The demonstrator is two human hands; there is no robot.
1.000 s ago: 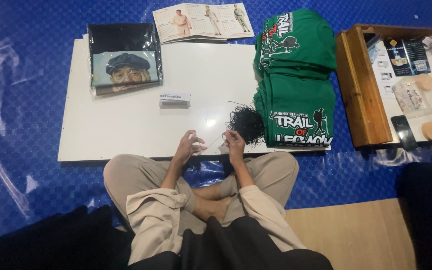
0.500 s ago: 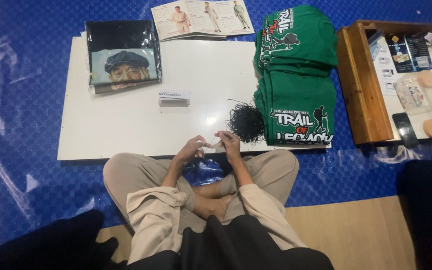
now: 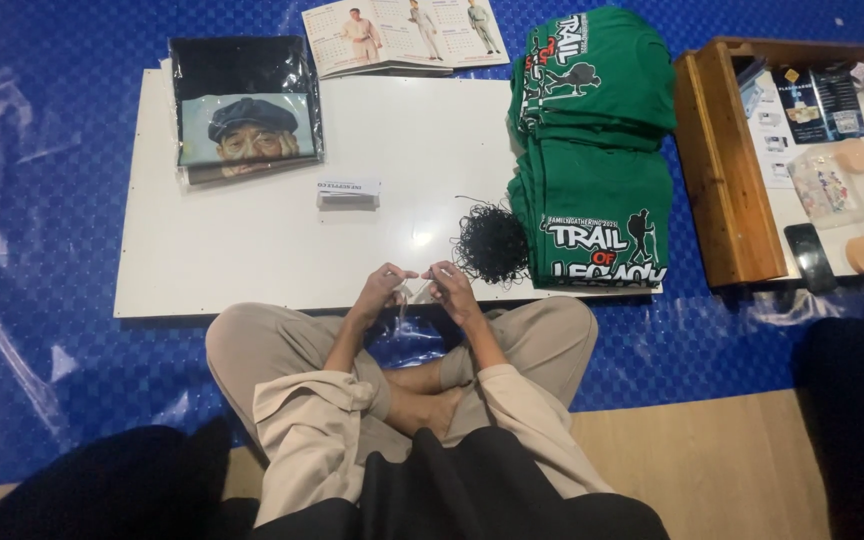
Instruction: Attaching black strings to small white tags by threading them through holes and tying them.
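Both hands meet at the near edge of the white board (image 3: 252, 250), fingertips pinched together over something small and pale that is too tiny to make out; the left hand (image 3: 384, 289) and the right hand (image 3: 449, 287) each close on it from their own side, nearly touching one another. What exactly sits between the fingers cannot be told from this view. Just beyond the right hand, on the board, lies a tangle of black string (image 3: 492, 243), close to the fingers but apart from them. Touching that tangle on its far side is a stack of folded green shirts (image 3: 592, 210) with white and red print, and a second green stack (image 3: 597, 70) lies behind it. Near the middle of the board sits a small white box (image 3: 348, 192), well apart from the hands. At the far left corner rests a black shirt in a clear bag (image 3: 244, 105) with a printed portrait on it, and an open booklet (image 3: 402, 35) lies past the far edge. To the right, off the board, stands a wooden tray (image 3: 722, 180) holding small packets and a dark phone. Blue sheeting (image 3: 42, 200) covers the floor around the board, and the person sits cross-legged in beige trousers.
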